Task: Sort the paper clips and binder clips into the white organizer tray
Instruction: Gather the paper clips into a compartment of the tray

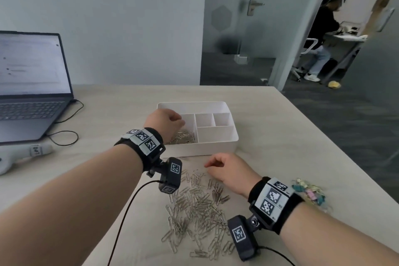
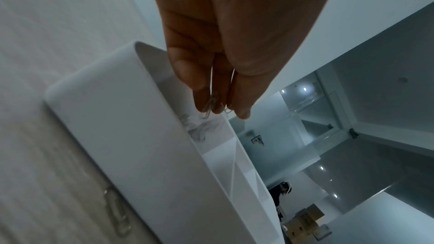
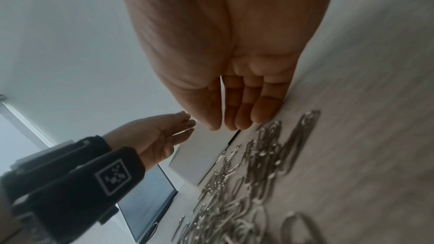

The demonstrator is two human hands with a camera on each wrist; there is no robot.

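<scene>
The white organizer tray [image 1: 207, 149] stands mid-table. Its left compartment holds a heap of silver paper clips [image 1: 183, 137]. My left hand [image 1: 180, 122] hovers over that compartment; in the left wrist view its fingertips [image 2: 202, 99] pinch a few paper clips [image 2: 211, 102] above the tray wall [image 2: 131, 127]. My right hand [image 1: 208, 166] rests on the table just in front of the tray, its fingers [image 3: 244, 116] close together with nothing seen between them. A loose pile of paper clips [image 1: 198, 207] lies under and behind it. Coloured binder clips [image 1: 308, 192] lie to the right.
An open laptop [image 1: 32, 84] with a black cable [image 1: 64, 134] sits at the left, with a grey device [image 1: 21, 153] in front of it. The table's right edge [image 1: 323, 136] runs diagonally. A person [image 1: 323, 34] sits at a desk far behind.
</scene>
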